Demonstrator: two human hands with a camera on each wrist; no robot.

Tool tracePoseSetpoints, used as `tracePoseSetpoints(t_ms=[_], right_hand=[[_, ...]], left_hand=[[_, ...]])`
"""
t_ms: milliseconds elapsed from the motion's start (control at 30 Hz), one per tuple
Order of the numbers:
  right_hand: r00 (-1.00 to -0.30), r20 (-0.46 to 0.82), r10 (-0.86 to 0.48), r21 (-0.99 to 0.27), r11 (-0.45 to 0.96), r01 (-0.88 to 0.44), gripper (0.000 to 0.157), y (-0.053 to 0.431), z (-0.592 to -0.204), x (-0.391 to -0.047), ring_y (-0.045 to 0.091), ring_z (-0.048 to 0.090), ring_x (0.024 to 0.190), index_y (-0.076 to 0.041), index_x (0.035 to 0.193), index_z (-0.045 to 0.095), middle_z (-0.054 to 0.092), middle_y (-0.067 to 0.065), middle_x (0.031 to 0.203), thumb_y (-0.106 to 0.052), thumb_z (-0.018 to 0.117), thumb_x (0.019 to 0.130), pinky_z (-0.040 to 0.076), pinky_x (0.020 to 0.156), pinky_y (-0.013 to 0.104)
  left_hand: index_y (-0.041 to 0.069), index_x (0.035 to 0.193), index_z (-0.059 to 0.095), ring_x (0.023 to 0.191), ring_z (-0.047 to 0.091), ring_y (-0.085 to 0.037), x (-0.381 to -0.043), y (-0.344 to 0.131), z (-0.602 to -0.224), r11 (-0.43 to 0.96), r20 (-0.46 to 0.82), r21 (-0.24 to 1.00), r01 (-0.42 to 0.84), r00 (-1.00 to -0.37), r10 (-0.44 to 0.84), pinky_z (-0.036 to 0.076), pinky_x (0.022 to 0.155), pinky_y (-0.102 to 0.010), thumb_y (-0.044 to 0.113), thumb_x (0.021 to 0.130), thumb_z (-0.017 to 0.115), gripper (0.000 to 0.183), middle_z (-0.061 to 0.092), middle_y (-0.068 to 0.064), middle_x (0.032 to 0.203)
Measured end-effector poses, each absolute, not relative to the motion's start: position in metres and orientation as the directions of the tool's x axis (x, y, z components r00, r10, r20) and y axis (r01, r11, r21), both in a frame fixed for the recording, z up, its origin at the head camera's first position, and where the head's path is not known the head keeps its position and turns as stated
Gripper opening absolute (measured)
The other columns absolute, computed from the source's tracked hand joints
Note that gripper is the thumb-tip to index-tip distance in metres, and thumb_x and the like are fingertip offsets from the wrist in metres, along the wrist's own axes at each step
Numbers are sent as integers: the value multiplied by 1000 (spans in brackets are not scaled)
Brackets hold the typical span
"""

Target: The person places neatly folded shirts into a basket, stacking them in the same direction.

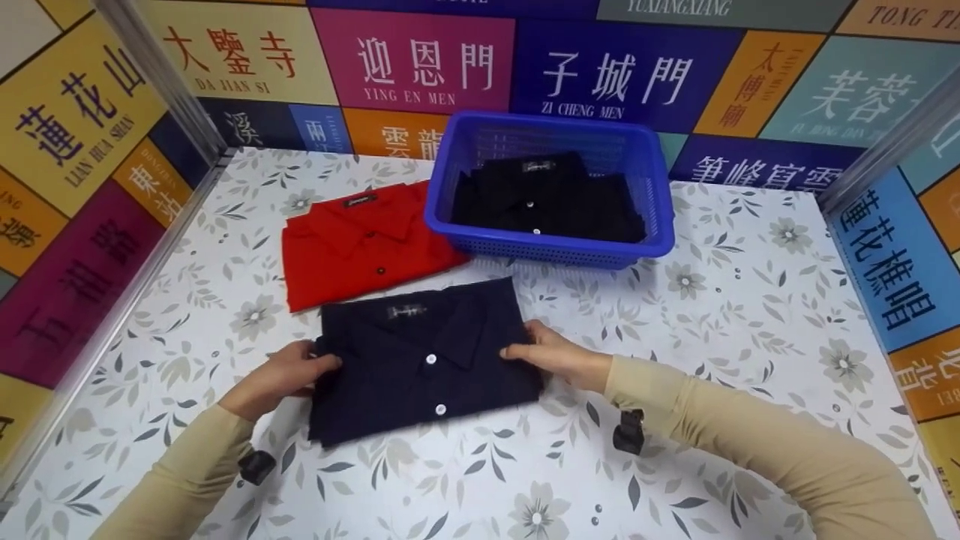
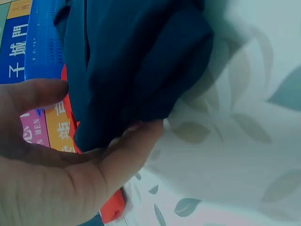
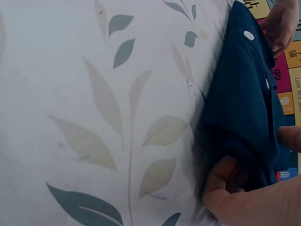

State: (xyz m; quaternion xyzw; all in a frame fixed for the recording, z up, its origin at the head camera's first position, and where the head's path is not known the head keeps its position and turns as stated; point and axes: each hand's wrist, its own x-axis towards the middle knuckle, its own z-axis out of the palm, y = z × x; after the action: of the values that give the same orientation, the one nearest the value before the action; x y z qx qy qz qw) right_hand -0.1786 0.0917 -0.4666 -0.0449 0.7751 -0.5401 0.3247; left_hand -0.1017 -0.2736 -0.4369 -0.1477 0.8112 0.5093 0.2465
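two hands sit at opposite ends of the folded navy shirt [image 1: 386, 367]: the fingers of my left hand [image 1: 285, 375] pinch its left end and those of my right hand [image 1: 562, 356] pinch its right end, thumbs above and the rest curled underneath. the navy shirt lies straight between them, over the desk [image 1: 750, 337], its long axis running from hand to hand, right end slightly farther from me. the blue basket [image 1: 555, 246], with a folded black shirt [image 1: 559, 199] inside, stands beyond it and to the right, so my right hand is the nearer one. the folded red shirt [image 1: 360, 251] lies just past its left part. i cannot tell whether its underside fully touches the desk.
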Motion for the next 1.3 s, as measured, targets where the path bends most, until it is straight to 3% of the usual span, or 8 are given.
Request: tracePoseSetpoints(t_ms=[133, 267, 367, 500, 633, 900, 1067, 1300], right_hand=[[-770, -463, -439, -856, 445, 262, 67, 91, -465, -176, 34, 37, 129, 7, 139, 34, 43, 24, 138, -15, 63, 82, 24, 110, 45], [-768, -487, -417, -826, 506, 249, 80, 91, -461, -175, 38, 13, 141, 8, 146, 24, 22, 30, 150, -13, 62, 80, 12, 113, 48], [-782, -480, -396, -838, 472, 275, 75, 90, -457, -176, 38, 23, 138, 10, 142, 29, 29, 31, 146, -10, 61, 77, 20, 112, 47], [-782, -474, -405, -878, 289, 382, 57, 90, -453, -178, 31, 53, 110, 8, 129, 38, 49, 24, 126, -3, 58, 77, 44, 97, 41], [-748, -512, -422, -857, 192, 478, 54, 98, -455, -178, 26, 58, 101, 7, 128, 36, 53, 21, 122, 0, 57, 79, 49, 90, 38], [-723, -499, -479, -862, 184, 473, 58, 113, -460, -178, 25, 60, 104, 4, 137, 35, 57, 20, 125, -5, 60, 85, 49, 91, 39], [-769, -442, -461, -895, 277, 348, 63, 123, -459, -178, 24, 57, 105, 7, 140, 33, 53, 20, 131, -2, 62, 85, 47, 91, 37], [-812, -371, -450, -928, 222, 300, 70, 130, -454, -175, 32, 45, 125, 10, 143, 24, 42, 26, 140, 6, 60, 83, 34, 106, 40]], left_hand=[[-14, 123, 40, 96, 54, -28, -104, -273, -438, 402, -571, 756, -517, -821, 18, 50, 86, -46, 22, 92, 56, 50, 52, -18, 112], [-13, 122, 40, 101, 53, -28, -105, -271, -440, 380, -588, 754, -536, -808, 28, 47, 90, -49, 22, 92, 56, 49, 52, -17, 112], [-14, 125, 40, 100, 54, -27, -106, -266, -442, 361, -579, 770, -526, -814, 51, 47, 90, -48, 20, 92, 57, 50, 53, -16, 112], [-15, 131, 39, 95, 58, -23, -109, -261, -447, 323, -552, 806, -495, -827, 110, 49, 87, -44, 15, 92, 55, 51, 57, -16, 112], [-12, 141, 29, 101, 58, -25, -112, -256, -451, 285, -537, 828, -483, -830, 152, 49, 88, -42, 11, 92, 54, 60, 52, -22, 124], [-14, 147, 10, 123, 43, -36, -119, -241, -449, 325, -531, 822, -467, -834, 146, 41, 99, -48, 12, 89, 56, 78, 30, -32, 145], [-12, 143, 23, 120, 46, -35, -126, -233, -449, 331, -508, 836, -439, -846, 160, 43, 97, -46, 8, 87, 57, 69, 38, -30, 139], [-12, 142, 25, 123, 43, -36, -136, -227, -444, 332, -435, 873, -356, -877, 205, 37, 102, -44, 2, 86, 58, 66, 38, -30, 140]])
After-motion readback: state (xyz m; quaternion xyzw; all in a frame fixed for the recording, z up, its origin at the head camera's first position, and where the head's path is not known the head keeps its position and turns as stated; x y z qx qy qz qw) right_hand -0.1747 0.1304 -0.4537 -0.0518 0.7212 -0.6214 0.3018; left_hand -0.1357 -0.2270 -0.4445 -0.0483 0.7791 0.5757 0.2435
